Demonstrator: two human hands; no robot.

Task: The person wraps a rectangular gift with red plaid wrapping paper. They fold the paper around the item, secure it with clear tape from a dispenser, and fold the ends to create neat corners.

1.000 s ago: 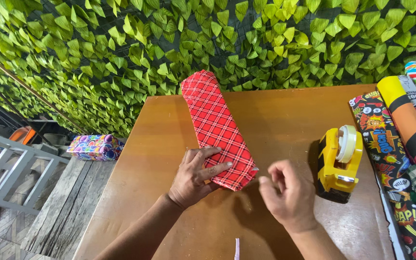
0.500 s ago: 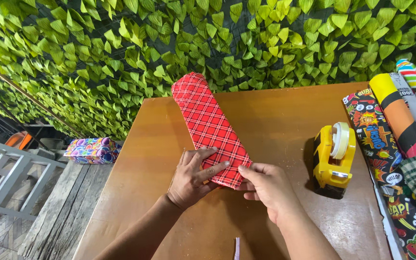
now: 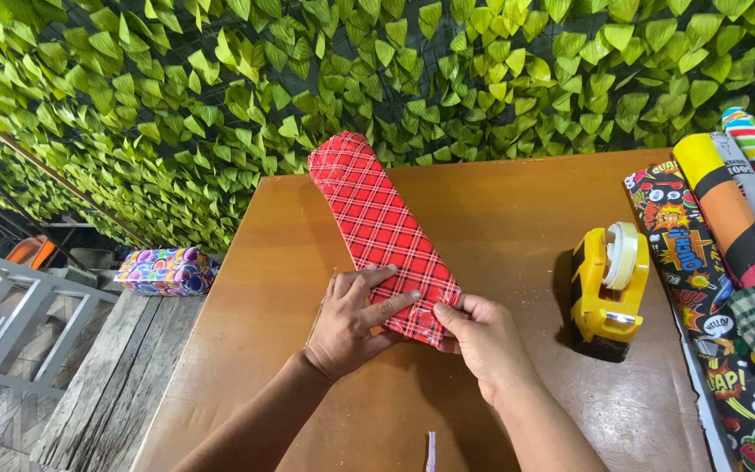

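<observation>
A: Head view. Where does the red plaid wrapped package (image 3: 377,227) lie on the wooden table (image 3: 500,210)?

B: Its long axis runs away from the person, slanting far-left to near-right. Both hands meet its near end.

A: Hand states?

B: Left hand (image 3: 353,316) rests flat, fingers spread, on top. Right hand (image 3: 480,336) pinches the near-right corner. Right is nearer the yellow tape dispenser (image 3: 609,288).

A: Containers?

B: None open. Wrapping-paper rolls (image 3: 727,218) lie right.
</observation>
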